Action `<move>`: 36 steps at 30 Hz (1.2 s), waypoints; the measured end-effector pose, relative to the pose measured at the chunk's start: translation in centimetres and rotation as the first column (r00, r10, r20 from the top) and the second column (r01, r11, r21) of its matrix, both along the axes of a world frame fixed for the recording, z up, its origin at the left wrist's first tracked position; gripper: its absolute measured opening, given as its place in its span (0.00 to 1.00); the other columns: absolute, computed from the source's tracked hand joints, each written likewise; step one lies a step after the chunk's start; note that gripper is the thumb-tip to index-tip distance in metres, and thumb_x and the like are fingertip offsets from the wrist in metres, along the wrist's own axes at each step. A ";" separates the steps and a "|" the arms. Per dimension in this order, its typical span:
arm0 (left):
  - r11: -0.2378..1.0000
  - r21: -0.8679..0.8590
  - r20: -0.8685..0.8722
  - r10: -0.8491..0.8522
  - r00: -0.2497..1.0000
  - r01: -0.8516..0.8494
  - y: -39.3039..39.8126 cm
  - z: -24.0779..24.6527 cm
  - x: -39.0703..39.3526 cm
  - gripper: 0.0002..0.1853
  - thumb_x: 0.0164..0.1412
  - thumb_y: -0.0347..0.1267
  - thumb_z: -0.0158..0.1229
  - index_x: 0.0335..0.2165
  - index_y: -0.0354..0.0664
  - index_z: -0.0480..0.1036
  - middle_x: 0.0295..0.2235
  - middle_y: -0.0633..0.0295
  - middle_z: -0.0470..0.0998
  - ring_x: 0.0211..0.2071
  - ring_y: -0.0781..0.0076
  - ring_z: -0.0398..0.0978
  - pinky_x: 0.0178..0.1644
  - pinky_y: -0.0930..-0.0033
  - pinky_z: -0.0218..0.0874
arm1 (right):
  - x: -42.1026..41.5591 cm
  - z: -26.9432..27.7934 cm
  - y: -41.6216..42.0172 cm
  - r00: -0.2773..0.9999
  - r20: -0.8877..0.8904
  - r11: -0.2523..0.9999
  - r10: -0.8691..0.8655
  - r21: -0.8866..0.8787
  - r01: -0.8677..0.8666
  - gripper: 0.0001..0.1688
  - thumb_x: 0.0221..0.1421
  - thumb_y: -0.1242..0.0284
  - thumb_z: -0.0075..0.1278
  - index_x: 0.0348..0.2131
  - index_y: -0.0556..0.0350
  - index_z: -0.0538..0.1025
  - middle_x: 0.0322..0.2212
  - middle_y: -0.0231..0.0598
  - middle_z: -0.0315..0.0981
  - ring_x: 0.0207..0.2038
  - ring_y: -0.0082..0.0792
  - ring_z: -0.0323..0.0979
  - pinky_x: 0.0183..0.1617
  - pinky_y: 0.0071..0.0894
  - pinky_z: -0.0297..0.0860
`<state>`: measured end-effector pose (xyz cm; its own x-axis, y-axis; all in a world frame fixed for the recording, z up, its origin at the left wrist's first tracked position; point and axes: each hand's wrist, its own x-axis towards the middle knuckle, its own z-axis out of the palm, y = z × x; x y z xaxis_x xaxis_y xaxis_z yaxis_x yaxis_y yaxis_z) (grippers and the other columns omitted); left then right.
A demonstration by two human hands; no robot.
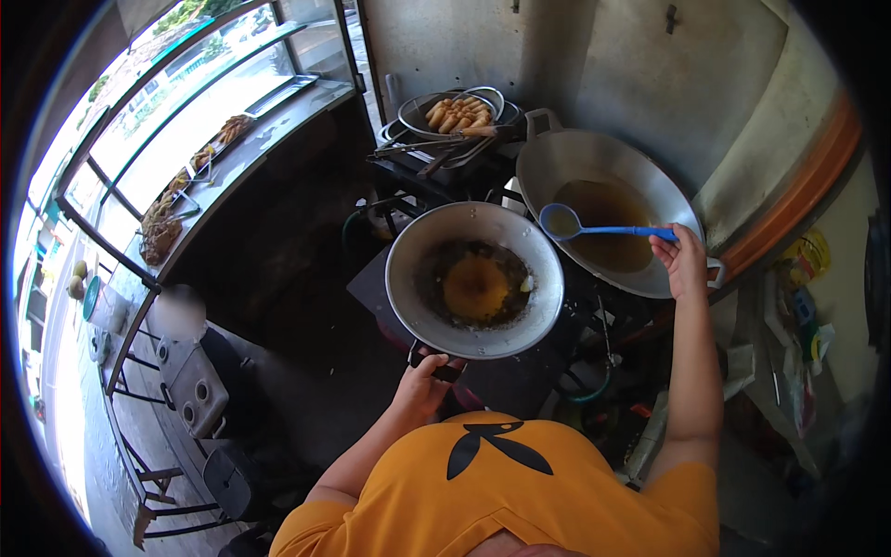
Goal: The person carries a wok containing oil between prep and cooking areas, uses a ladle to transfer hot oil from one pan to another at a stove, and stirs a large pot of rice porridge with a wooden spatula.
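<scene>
My left hand (422, 390) grips the dark handle (443, 369) of a deep metal frying pan (411, 285). Dark residue and a pool of brownish liquid (475, 287) lie in the bottom of that pan. At the right, my right hand (683, 261) holds the blue handle of a plastic ladle (619, 230). The ladle's bowl (560, 221) hangs over the left rim of a large metal wok (672, 191) and has some liquid in it. Brown liquid (616, 216), apparently oil, covers the wok's bottom.
Behind the pan, a wire strainer (411, 115) holds several fried rolls (459, 115), with tongs (411, 147) nearby. Fried food (160, 226) lines the glazed counter (240, 163) at left. A person with a blurred head (177, 312) is at lower left. Packets (807, 254) lie at right.
</scene>
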<state>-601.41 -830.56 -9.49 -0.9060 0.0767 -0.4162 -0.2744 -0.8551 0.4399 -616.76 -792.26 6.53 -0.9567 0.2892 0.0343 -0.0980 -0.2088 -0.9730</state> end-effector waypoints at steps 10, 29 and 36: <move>0.998 -0.013 0.006 0.060 0.998 -0.060 -0.9 -0.2 4.7 0.17 0.51 0.20 0.45 0.42 0.41 0.64 0.40 0.60 0.70 0.45 0.63 0.69 0.54 0.58 0.57 | 4.1 -6.1 -8.4 0.961 0.090 0.959 0.263 0.086 -0.271 0.10 0.59 0.68 0.39 0.33 0.57 0.67 0.30 0.43 0.73 0.25 0.25 0.74 0.27 0.20 0.72; 0.785 -0.044 0.015 0.619 0.785 -0.618 -8.8 2.4 28.3 0.22 0.48 0.19 0.50 0.44 0.41 0.61 0.39 0.57 0.70 0.40 0.61 0.73 0.46 0.59 0.67 | 20.9 -6.3 -29.4 0.266 -0.306 0.397 0.914 0.545 -0.738 0.05 0.55 0.80 0.43 0.34 0.61 0.69 0.38 0.47 0.70 0.36 0.29 0.72 0.41 0.24 0.69; 0.600 -0.081 -0.068 0.793 0.605 -0.796 -10.2 3.0 40.0 0.22 0.48 0.20 0.50 0.44 0.40 0.60 0.40 0.56 0.70 0.42 0.62 0.72 0.49 0.58 0.64 | 29.8 -6.2 -37.8 -0.016 -0.336 0.181 0.942 0.545 -0.819 0.06 0.52 0.82 0.46 0.33 0.60 0.70 0.37 0.47 0.71 0.38 0.31 0.73 0.42 0.24 0.68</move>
